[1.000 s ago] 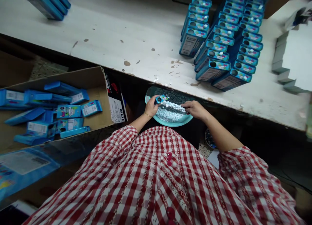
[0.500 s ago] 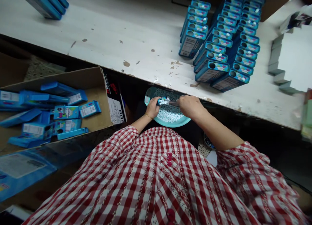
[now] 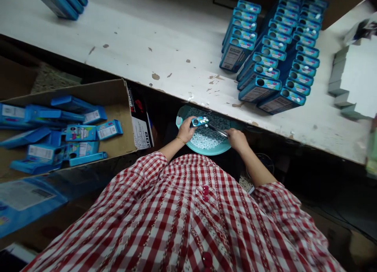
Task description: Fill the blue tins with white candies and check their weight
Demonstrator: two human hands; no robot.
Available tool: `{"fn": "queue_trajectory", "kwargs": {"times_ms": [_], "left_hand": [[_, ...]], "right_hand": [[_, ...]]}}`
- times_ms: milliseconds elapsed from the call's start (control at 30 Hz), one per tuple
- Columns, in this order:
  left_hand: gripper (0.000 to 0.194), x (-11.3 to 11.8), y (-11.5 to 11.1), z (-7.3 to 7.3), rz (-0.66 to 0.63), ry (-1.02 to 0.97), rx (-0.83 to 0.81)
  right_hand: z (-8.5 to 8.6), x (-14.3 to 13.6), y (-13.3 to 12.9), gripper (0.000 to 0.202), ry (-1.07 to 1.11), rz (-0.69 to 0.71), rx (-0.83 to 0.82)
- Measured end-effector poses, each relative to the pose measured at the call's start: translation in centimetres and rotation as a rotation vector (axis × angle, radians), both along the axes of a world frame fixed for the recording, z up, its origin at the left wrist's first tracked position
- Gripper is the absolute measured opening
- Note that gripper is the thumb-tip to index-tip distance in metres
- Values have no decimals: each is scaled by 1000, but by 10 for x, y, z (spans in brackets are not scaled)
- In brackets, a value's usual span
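Over a turquoise basin (image 3: pixel 207 151) of small white pellets (image 3: pixel 206 140), my left hand (image 3: pixel 185 129) is closed around a small blue box (image 3: pixel 195 123). Its printed narrow face, with a dark round spot, points up, and several white pellets lie at its right end. My right hand (image 3: pixel 237 140) grips the handle of a metal spoon (image 3: pixel 218 130). The spoon slants left over the pellets, its far end close to the box; the bowl is hard to make out.
Rows of blue boxes (image 3: pixel 268 83) stand on the worn white table (image 3: pixel 132 56), with more at its far left. An open cardboard carton (image 3: pixel 127 119) of loose blue boxes (image 3: pixel 81 132) sits to my left. White stepped stacks (image 3: pixel 353 75) are at right.
My right hand has moved right and down, drawing the spoon away from the box. The box now shows its printed face, with fewer pellets on it. The view has shifted slightly.
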State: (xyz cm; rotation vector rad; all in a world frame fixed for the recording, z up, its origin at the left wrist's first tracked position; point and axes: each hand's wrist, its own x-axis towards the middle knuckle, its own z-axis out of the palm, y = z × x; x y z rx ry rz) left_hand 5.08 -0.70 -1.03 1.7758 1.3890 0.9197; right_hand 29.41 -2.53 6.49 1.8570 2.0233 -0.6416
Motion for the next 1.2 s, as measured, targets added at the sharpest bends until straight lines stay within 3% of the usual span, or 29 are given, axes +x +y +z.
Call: {"fn": "queue_trajectory", "kwargs": {"times_ms": [100, 200, 267, 367, 500, 667, 733, 833, 933, 1067, 1200], "left_hand": [[38, -2, 0, 7, 11, 46, 26], [39, -4, 0, 10, 35, 60, 35], [38, -5, 0, 11, 54, 55, 26], [38, -6, 2, 13, 73, 31, 15], [38, -9, 4, 13, 97, 2, 17], [40, -4, 2, 8, 68, 43, 26], [43, 0, 0, 6, 44, 73, 34], [47, 5, -3, 6, -1, 112, 54], [51, 6, -5, 8, -38, 141, 72], [53, 3, -5, 13, -35, 183, 90], [52, 0, -4, 22, -50, 181, 142]], "right_hand": [[-40, -23, 3, 38, 2, -4, -78], [-69, -41, 7, 35, 94, 11, -137], [-79, -45, 10, 36, 184, 15, -188], [-80, -39, 12, 39, 321, 1, -249], [-56, -19, 8, 39, 452, -52, -243], [6, -4, 9, 37, 558, -60, -71], [35, -12, 11, 37, 454, 29, 30], [75, -40, 15, 37, 111, 190, 85], [102, -67, 15, 35, -106, 297, 84], [113, -65, 11, 35, -158, 321, 112], [102, -28, 4, 37, -117, 188, 158]]}}
